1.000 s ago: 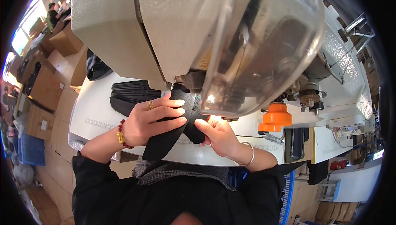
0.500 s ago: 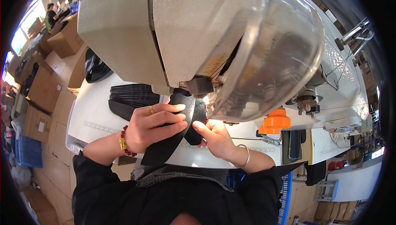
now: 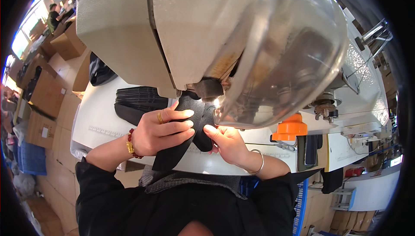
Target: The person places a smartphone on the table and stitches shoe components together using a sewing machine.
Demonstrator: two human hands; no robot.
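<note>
A black fabric piece [image 3: 195,119] lies under the head of a large beige sewing machine [image 3: 181,33]. My left hand [image 3: 162,130] presses flat on the piece's left side, fingers together, a ring on one finger. My right hand [image 3: 225,141] pinches its right edge just below the needle area, which the machine head and a clear curved guard [image 3: 285,63] hide. A long black strip [image 3: 170,158] of the same material hangs off the white table [image 3: 99,123] toward my body.
A stack of black pieces [image 3: 136,102] lies on the table left of my hands. An orange thread cone [image 3: 290,129] stands at the right. Cardboard boxes [image 3: 47,93] fill the floor on the left. A person [image 3: 52,15] stands far back left.
The view has tipped closer to the machine. Both hands have shifted slightly up and inward on the black piece, keeping their hold.
</note>
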